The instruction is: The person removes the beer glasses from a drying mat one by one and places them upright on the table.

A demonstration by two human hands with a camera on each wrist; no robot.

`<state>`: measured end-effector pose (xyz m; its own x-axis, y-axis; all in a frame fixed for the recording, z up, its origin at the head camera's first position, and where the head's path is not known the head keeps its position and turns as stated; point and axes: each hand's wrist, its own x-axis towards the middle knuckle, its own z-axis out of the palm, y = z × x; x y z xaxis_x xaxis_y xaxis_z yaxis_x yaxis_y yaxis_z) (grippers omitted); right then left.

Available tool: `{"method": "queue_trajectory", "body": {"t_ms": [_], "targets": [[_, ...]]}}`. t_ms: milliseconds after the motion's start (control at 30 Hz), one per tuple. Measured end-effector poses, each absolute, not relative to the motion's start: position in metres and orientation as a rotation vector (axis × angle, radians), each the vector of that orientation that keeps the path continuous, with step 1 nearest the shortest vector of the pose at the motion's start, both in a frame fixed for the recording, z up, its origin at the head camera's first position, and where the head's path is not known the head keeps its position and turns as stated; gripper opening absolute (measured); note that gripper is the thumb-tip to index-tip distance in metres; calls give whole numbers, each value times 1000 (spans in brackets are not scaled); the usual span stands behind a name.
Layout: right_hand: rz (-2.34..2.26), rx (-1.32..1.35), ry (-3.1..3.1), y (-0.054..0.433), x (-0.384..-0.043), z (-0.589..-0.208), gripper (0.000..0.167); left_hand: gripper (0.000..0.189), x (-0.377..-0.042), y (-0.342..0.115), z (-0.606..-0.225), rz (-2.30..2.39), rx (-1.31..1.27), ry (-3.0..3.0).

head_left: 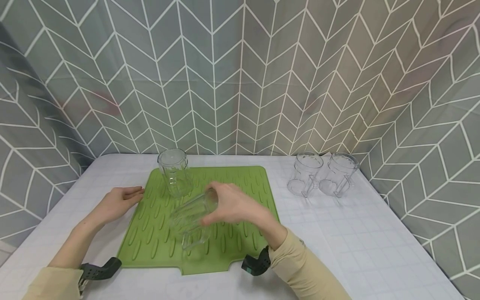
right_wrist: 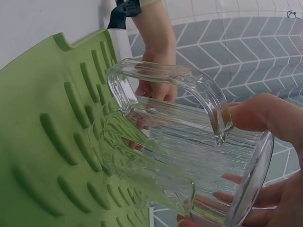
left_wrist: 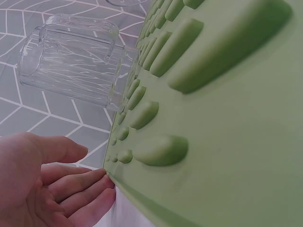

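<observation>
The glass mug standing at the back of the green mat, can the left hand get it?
Probably yes. The left hand holds nothing and is at the left edge of the mat, near that mug. Nothing seems to stand between them.

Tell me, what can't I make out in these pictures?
- Head view: the gripped end of the held mug, partly covered by the right hand.
- Head view: part of the green mat, hidden behind that hand.
- Right wrist view: part of the left hand, distorted by the mug's glass.
- Left wrist view: a clear glass piece, cut off by the top edge.
</observation>
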<state>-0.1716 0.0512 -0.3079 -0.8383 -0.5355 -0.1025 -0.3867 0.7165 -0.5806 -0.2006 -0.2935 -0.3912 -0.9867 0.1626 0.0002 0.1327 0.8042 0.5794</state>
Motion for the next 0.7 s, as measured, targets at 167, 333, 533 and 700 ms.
{"method": "queue_trajectory", "body": {"t_ms": [167, 333, 533, 700], "targets": [[-812, -751, 2651, 55, -174, -310, 82, 54, -200, -293, -391, 937, 246, 2938], [-813, -762, 2655, 56, -174, -311, 79, 55, -200, -293, -391, 938, 239, 2933], [-808, -760, 2656, 57, -173, -309, 78, 55, -201, -294, -391, 937, 226, 2925], [-799, -766, 2656, 58, -173, -308, 78, 55, -201, -294, -392, 936, 218, 2924]]}}
